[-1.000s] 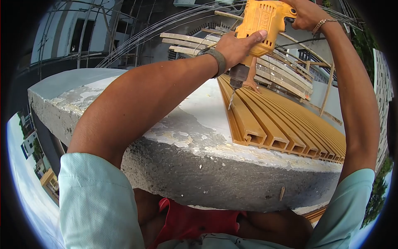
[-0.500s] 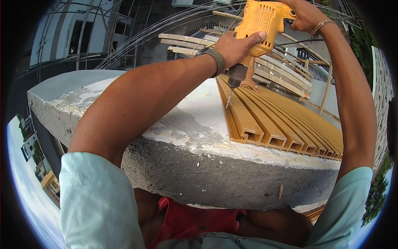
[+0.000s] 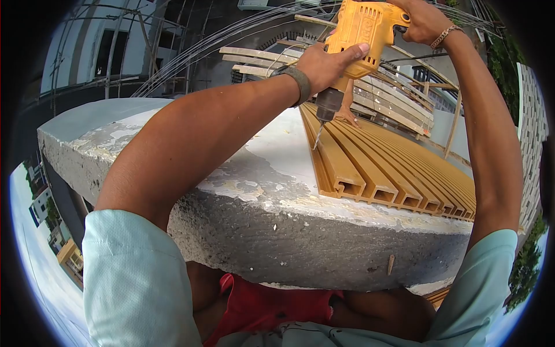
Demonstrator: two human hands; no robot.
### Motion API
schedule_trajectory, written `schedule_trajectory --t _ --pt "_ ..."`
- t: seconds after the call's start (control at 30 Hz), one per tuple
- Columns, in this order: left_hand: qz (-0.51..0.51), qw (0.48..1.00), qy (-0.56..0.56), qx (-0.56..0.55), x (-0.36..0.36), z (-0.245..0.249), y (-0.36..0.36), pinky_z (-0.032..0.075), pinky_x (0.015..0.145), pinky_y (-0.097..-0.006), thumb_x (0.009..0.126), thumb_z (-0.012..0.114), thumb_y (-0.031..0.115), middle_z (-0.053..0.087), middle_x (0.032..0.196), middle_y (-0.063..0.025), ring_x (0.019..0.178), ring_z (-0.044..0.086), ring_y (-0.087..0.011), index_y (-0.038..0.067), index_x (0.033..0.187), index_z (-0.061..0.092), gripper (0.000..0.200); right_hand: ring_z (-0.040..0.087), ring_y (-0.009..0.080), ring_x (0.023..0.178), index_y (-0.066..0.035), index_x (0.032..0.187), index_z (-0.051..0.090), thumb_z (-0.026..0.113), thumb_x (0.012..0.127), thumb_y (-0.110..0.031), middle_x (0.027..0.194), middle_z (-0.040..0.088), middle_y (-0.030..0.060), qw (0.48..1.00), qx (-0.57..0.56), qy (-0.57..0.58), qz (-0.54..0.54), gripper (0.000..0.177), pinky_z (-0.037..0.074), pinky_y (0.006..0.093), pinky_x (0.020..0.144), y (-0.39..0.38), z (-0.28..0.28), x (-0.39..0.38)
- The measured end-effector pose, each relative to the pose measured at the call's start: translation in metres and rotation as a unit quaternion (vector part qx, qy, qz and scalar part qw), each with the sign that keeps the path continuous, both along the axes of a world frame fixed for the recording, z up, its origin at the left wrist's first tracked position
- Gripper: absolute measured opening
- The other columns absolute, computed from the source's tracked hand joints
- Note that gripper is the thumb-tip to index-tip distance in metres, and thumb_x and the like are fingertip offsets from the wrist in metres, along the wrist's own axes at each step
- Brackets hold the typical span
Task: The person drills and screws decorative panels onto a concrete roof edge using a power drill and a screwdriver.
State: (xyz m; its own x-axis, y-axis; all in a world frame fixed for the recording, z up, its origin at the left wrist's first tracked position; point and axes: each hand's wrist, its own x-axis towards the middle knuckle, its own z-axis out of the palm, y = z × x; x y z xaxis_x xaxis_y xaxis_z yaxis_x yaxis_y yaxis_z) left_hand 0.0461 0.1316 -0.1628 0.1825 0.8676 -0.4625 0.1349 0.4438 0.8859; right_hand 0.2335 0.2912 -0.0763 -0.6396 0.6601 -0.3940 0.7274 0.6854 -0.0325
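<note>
A yellow power drill [image 3: 365, 36] points downward at the top of the view, held between both of my hands. My left hand [image 3: 329, 66] is wrapped around the side of its body, thumb across the front. My right hand [image 3: 425, 22] grips its handle near the trigger. From the dark chuck [image 3: 329, 105] a drill bit [image 3: 318, 136] reaches down to the left edge of the brown fluted panel [image 3: 352, 159]; its tip appears to touch the edge strip. The panel has hollow ribs and lies on the concrete slab [image 3: 272, 150].
Another person's hand [image 3: 347, 117] rests on the panel behind the chuck. Wooden planks [image 3: 393, 98] form scaffolding beyond the slab. Cables [image 3: 231, 37] run across the back, and a scaffolded building [image 3: 110, 49] stands at the left. The slab's rough front edge [image 3: 324, 248] is close to my body.
Almost nothing differs. The whole view has shifted very slightly, and the drill stays in both hands with its bit at the same panel edge.
</note>
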Motion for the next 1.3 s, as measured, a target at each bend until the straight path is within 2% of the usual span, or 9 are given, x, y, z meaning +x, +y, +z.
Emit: schedule_trajectory --t 0.53,0.6,0.97,1.1,1.2,1.3 --pt "0.018 1.0 0.012 -0.015 0.0 -0.01 0.002 0.053 0.084 -0.038 0.075 0.064 0.063 0.06 0.104 -0.0171 0.096 0.063 -0.0241 -0.005 0.119 0.05 0.082 0.06 0.0326 0.069 -0.009 0.098 0.057 0.07 0.058 -0.018 0.074 0.061 0.0155 0.998 -0.009 0.061 0.004 0.042 0.047 0.0403 0.062 0.001 -0.005 0.006" --pt "0.027 1.0 -0.017 -0.003 0.0 -0.008 0.001 0.053 0.084 -0.0378 0.075 0.064 0.063 0.06 0.105 -0.017 0.096 0.063 -0.0241 -0.005 0.119 0.05 0.082 0.06 0.0329 0.071 -0.009 0.098 0.057 0.071 0.058 -0.019 0.076 0.061 0.0154 0.998 -0.016 0.066 0.008 0.043 0.048 0.0405 0.063 0.001 -0.006 0.006" --pt "0.003 1.0 -0.031 0.005 -0.002 0.005 -0.002 0.052 0.086 -0.0387 0.075 0.063 0.063 0.059 0.106 -0.0177 0.098 0.063 -0.0249 -0.005 0.12 0.049 0.083 0.061 0.0335 0.075 -0.009 0.097 0.057 0.072 0.057 -0.019 0.079 0.062 0.0156 0.997 0.018 0.064 0.029 0.045 0.048 0.0408 0.066 0.003 -0.012 0.01" --pt "0.015 1.0 0.005 -0.013 -0.001 -0.006 0.002 0.052 0.087 -0.0396 0.076 0.063 0.063 0.059 0.106 -0.0176 0.099 0.062 -0.0252 -0.005 0.121 0.049 0.083 0.06 0.0335 0.074 -0.009 0.097 0.057 0.072 0.057 -0.019 0.078 0.061 0.0157 0.998 0.011 0.066 0.021 0.044 0.048 0.0409 0.065 0.003 -0.011 0.009" --pt "0.002 0.999 -0.038 -0.004 -0.002 -0.004 0.0 0.052 0.086 -0.0392 0.076 0.063 0.063 0.059 0.106 -0.0173 0.099 0.062 -0.0251 -0.005 0.12 0.05 0.082 0.06 0.0339 0.074 -0.009 0.096 0.057 0.071 0.058 -0.019 0.077 0.061 0.0157 0.997 0.011 0.07 0.018 0.043 0.048 0.0411 0.065 0.001 -0.011 0.007" --pt "-0.011 1.0 -0.019 -0.012 -0.004 -0.006 0.001 0.053 0.085 -0.0384 0.076 0.063 0.062 0.06 0.106 -0.0169 0.097 0.063 -0.0245 -0.005 0.12 0.05 0.081 0.06 0.034 0.073 -0.009 0.096 0.056 0.071 0.058 -0.019 0.077 0.061 0.0156 0.999 0.014 0.05 0.014 0.042 0.047 0.0413 0.064 -0.001 -0.006 0.005"
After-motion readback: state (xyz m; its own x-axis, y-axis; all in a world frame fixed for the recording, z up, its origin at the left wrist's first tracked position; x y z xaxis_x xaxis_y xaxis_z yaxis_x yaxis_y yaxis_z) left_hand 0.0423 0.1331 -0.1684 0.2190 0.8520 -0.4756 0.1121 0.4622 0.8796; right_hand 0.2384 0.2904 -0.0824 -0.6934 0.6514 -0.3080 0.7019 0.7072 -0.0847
